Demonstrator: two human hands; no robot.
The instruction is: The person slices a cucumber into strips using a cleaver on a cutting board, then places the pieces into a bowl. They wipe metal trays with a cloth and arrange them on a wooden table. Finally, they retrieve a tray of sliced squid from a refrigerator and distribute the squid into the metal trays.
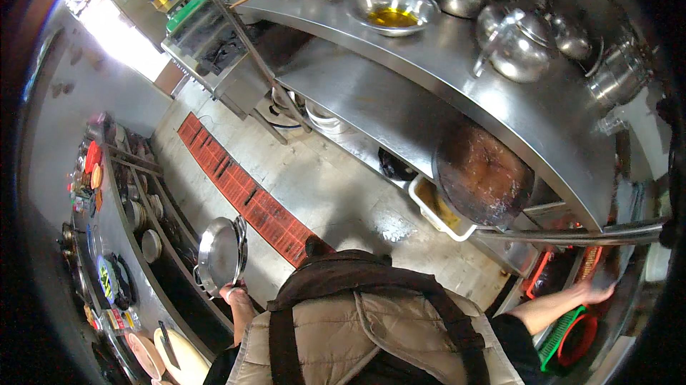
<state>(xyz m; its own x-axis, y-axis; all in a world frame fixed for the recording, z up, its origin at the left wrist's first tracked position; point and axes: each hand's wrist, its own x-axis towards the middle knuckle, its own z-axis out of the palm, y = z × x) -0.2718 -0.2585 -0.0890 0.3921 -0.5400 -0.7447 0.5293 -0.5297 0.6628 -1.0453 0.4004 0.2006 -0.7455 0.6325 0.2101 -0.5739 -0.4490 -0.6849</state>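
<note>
At the lower left my left hand (236, 294) grips a stack of round stainless-steel pans (220, 256) by the near rim, tilted on edge beside the open shelves. On the right my right hand (597, 291) is stretched out with nothing visible in it, above a green plastic basket (560, 337) and a red round basket (579, 339). The fingers of the right hand look partly blurred. On the steel counter across from me stand a metal bowl of yellow liquid (394, 10) and several steel teapots (517, 45).
A steel counter (455, 90) with a lower shelf curves along the far side, a large round brown board (482, 170) leaning at it near a white tub (439, 213). Red slotted mats (241, 187) cover a floor channel. Shelves with stacked plates (151, 245) stand at left.
</note>
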